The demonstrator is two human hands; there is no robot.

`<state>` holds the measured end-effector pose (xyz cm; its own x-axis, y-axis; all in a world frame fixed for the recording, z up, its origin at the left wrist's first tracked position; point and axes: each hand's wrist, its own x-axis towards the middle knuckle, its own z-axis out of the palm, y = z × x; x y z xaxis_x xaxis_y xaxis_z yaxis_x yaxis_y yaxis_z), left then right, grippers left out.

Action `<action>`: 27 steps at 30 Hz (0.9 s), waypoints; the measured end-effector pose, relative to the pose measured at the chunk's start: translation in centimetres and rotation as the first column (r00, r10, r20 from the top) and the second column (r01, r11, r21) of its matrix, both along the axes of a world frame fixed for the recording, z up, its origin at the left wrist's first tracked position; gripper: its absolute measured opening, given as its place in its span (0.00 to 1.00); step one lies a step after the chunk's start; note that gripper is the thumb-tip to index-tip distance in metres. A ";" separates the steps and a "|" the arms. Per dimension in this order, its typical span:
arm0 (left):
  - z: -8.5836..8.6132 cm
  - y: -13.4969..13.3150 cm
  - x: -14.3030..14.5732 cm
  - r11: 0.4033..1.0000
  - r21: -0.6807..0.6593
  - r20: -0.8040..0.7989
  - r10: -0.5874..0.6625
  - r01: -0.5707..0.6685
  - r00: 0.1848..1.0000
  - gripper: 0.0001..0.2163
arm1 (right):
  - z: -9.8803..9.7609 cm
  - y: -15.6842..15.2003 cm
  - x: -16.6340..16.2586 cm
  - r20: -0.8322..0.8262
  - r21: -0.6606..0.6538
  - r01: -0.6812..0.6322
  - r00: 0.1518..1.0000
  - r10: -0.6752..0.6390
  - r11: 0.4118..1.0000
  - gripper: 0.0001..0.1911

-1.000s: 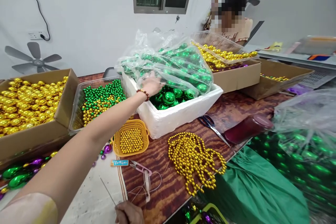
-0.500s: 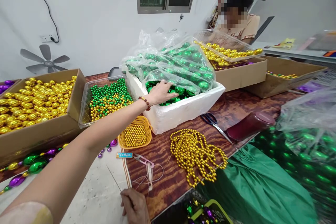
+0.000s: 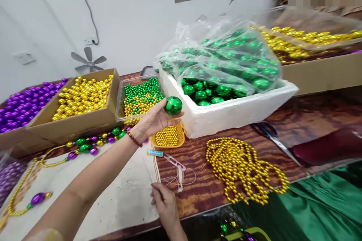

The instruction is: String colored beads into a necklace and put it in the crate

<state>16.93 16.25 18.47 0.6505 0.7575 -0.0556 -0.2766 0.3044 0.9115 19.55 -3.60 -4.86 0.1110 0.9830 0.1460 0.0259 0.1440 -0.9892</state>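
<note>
My left hand [image 3: 155, 119], with a beaded bracelet at the wrist, grips a large shiny green bead [image 3: 173, 105] between thumb and fingers. It is above the yellow basket [image 3: 181, 141] of small gold beads, beside the white foam box [image 3: 223, 120] of green beads under clear plastic. My right hand [image 3: 166, 205], low in the middle, pinches a long thin needle [image 3: 148, 169] pointing up and left over a white cloth [image 3: 124, 184]. Pink thread snips [image 3: 177, 162] and a loop of thread [image 3: 195, 175] lie just beyond it.
Coiled gold bead strands [image 3: 234, 165], scissors [image 3: 278, 143] and a dark red object [image 3: 328, 145] lie to the right. Boxes of purple beads [image 3: 31, 99] and gold beads [image 3: 85, 98] stand at left, near a clear tray [image 3: 118, 99]. A strung necklace [image 3: 85, 147] rests on the cloth.
My left hand has come out of the foam box, back toward me, with a green bead in it. The view has swung left; my right hand still pinches the needle.
</note>
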 end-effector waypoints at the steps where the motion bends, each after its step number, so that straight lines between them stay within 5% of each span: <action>1: -0.5 -1.0 -1.5 0.999 -0.028 0.005 0.020 -0.020 1.000 0.19 | 0.0 0.0 0.1 -0.005 0.002 -0.003 1.000 0.003 1.000 0.21; 7: -5.0 -8.1 -9.3 0.979 -0.087 -0.073 0.180 -0.186 0.981 0.16 | 0.7 0.0 0.2 -0.178 -0.059 0.015 0.984 -0.025 0.998 0.20; 12: -8.2 -13.7 -14.3 0.965 -0.184 -0.163 0.158 -0.188 0.974 0.19 | 3.6 -0.3 -0.3 -0.274 -0.088 0.194 0.939 -0.210 0.977 0.13; 16: -9.8 -17.1 -16.5 0.981 -0.023 -0.310 0.178 -0.195 0.934 0.20 | 7.2 0.0 -2.1 -0.268 -0.059 0.313 0.910 -0.317 0.948 0.10; 21: -11.2 -19.4 -17.7 0.968 0.188 -0.294 0.215 -0.164 0.931 0.16 | 9.2 0.3 -5.8 -0.379 -0.039 0.241 0.894 -0.237 0.970 0.07; 24: -12.1 -20.5 -18.4 0.856 0.420 -0.311 0.448 -0.301 0.838 0.14 | 9.0 0.0 -7.9 -0.423 -0.068 0.257 0.868 -0.261 0.964 0.07; 27: -13.0 -21.7 -19.0 0.613 0.720 -0.257 0.671 -0.325 0.696 0.10 | 8.7 -0.2 -9.9 -0.446 -0.095 0.374 0.813 -0.375 0.923 0.09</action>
